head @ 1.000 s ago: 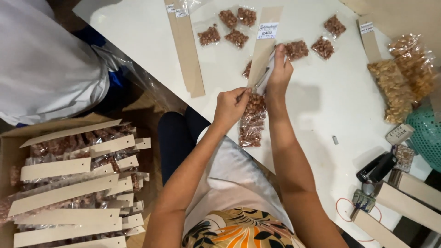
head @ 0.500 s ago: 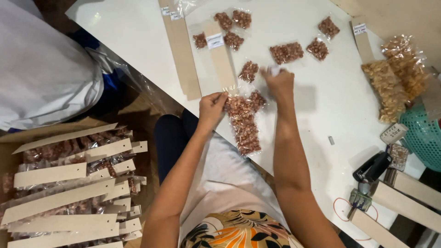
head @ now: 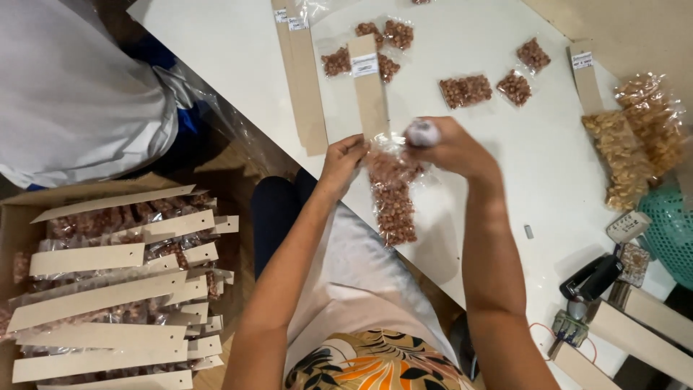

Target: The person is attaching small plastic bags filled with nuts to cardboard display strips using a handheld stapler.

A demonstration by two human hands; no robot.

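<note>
A brown cardboard strip (head: 369, 87) with a white label lies flat on the white table (head: 238, 58). From its near end a clear strip of nut packets (head: 393, 198) runs toward me, reaching the table edge. My left hand (head: 345, 160) pinches the top left of that packet strip where it meets the card. My right hand (head: 455, 150) hovers over the same joint, closed around a small pale round object (head: 422, 133) that is blurred.
Loose nut packets (head: 465, 90) and more cardboard strips (head: 307, 79) lie further back. Bags of paler nuts (head: 624, 152), a green basket (head: 671, 231) and a black stapler (head: 592, 278) are at the right. A box of finished cards (head: 108, 289) is at the left, with another person in white (head: 65, 94) behind it.
The cardboard strip, held up a second ago, now lies flat on the table. Both hands have come to its near end, and my right hand now holds a small pale object.
</note>
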